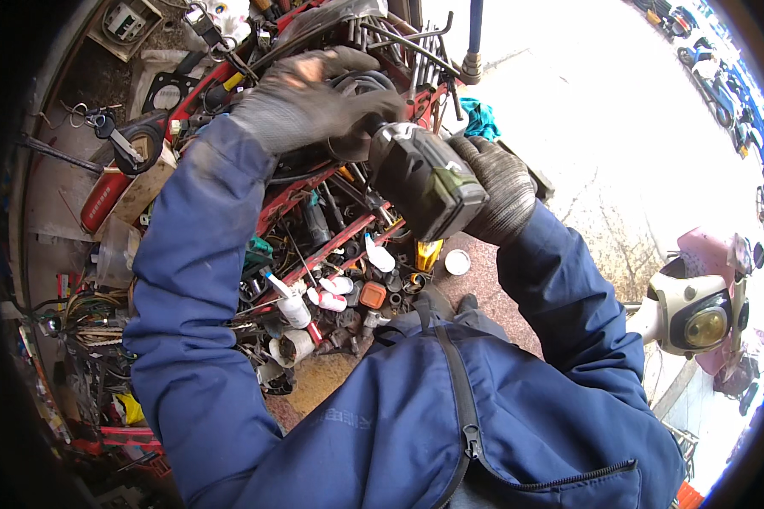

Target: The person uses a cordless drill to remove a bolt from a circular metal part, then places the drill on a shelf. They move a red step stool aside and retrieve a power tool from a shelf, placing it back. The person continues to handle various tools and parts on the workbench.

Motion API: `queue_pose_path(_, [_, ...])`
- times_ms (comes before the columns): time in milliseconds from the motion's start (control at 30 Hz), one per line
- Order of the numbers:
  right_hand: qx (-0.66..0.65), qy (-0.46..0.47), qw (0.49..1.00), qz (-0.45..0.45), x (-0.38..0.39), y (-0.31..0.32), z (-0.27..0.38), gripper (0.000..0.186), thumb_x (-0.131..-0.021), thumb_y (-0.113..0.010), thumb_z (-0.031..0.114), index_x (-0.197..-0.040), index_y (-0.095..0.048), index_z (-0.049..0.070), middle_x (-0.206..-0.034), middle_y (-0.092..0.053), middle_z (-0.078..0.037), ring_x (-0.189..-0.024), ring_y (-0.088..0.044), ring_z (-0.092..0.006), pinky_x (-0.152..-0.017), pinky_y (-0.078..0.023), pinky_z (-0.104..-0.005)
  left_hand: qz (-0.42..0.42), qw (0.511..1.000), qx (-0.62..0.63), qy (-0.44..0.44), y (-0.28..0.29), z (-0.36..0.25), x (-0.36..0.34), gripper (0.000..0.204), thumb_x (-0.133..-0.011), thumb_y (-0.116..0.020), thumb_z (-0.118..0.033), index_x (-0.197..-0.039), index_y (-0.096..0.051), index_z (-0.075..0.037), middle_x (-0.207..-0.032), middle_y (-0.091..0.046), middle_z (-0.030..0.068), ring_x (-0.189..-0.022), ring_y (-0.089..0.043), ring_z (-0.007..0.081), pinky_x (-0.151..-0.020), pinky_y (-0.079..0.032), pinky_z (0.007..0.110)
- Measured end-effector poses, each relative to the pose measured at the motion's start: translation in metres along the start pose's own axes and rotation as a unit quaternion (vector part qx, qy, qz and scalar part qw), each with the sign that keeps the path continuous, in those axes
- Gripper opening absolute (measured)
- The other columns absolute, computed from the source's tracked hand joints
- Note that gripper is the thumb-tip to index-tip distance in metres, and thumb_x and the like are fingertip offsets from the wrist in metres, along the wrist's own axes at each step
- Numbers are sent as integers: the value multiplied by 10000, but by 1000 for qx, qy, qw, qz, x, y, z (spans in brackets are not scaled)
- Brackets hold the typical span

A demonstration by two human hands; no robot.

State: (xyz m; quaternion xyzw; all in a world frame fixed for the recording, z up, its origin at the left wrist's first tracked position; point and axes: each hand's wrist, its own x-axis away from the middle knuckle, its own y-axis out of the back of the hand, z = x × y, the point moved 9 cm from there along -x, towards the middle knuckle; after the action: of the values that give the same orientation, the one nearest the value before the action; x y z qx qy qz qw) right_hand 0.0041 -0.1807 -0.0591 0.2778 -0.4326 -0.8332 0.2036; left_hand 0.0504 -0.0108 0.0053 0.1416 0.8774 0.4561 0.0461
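My right hand (497, 191), in a dark grey knit glove, is closed around a black and green cordless impact wrench (429, 178). Its battery end faces me, while its front end points up and left toward my other hand. Over the red tool rack, my left hand (301, 102) wears a lighter grey, stained glove and is smeared by motion. Its fingertips reach the front of the wrench, next to a black loop of hose or cable (361, 81). Whether those fingers grip anything is hidden by the blur.
Below the hands, red rack rails hold many hand tools, with white bottles (293, 307) and a yellow bottle (429, 254) lower down. Hex keys and rods (416, 55) stand at the top. Keys (119, 136) lie left. A scooter front with a headlight (700, 327) stands right.
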Motion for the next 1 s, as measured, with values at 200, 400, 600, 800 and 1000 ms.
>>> queue_pose_path(200, [22,-37,998,40,-1,1,-1,680,-669,-770,336,-1248,-553,52,-1050,-598,-185,-958,-599,-377,-834,-500,-442,35,998,-15,-48,-2,-11,-11,572,-764,-771,-167,-1301,-574,-176,-1110,-656,67,-1052,-603,162,-954,-486,293])
queue_pose_path(400, [12,-24,1000,15,-1,-4,-4,720,-656,-782,337,-1262,-540,32,-1074,-602,-187,-974,-598,-377,-849,-502,-439,-44,947,316,20,41,11,-1,634,-846,-706,-428,-1355,-502,-109,-1153,-634,124,-1045,-609,212,-920,-500,377])
queue_pose_path(600, [-16,-29,999,25,-4,-12,-13,722,-631,-818,330,-1250,-559,61,-1047,-606,-167,-959,-596,-353,-843,-510,-395,-129,967,210,57,86,42,7,751,-842,-623,-621,-1331,-492,-66,-1140,-639,133,-1029,-622,224,-905,-502,450])
queue_pose_path(800, [-55,38,997,-25,0,-12,-11,563,-672,-819,258,-1156,-608,63,-1059,-631,-120,-959,-615,-286,-856,-515,-366,4,997,-52,54,29,64,-15,734,-854,-607,-613,-1335,-492,-71,-1155,-635,134,-1045,-619,232,-920,-493,449])
queue_pose_path(1000, [-115,153,972,-135,12,-16,13,479,-804,-694,135,-1269,-586,98,-1240,-600,-153,-1139,-586,-333,-963,-489,-416,35,990,-126,60,20,69,-26,717,-866,-592,-605,-1339,-491,-77,-1170,-630,135,-1060,-615,239,-935,-485,447])
